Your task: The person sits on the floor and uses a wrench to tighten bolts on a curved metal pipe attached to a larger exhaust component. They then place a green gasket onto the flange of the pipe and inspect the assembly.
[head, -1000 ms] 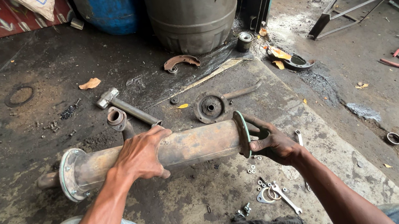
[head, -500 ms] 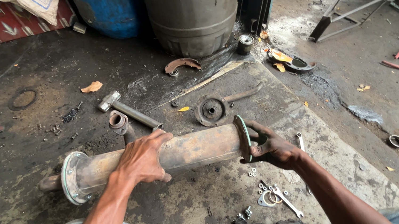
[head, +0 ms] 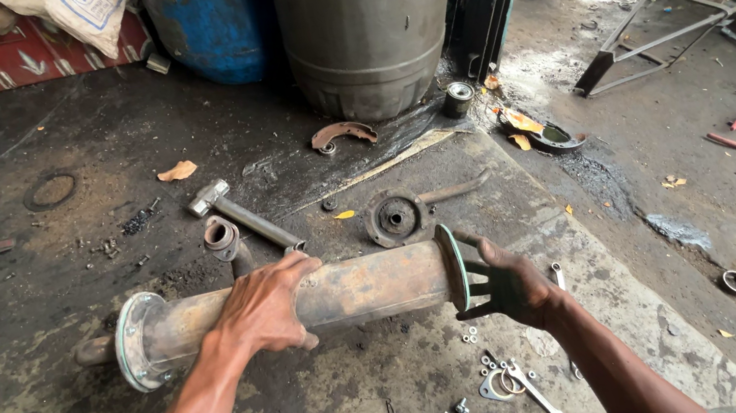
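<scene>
Your left hand (head: pixel 263 306) steadies the rusty flanged tube (head: pixel 304 299) from above; your right hand (head: pixel 508 285) grips its end flange (head: pixel 451 265), seating it squarely.

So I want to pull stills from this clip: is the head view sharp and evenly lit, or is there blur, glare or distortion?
Head view: sharp on the left hand, right hand and rusty tube; soft daylight, weak shadows; mild sheen on the wet floor patch at right; top corners brighter; straight edges bow slightly toward the frame edges; no motion blur visible.
</scene>
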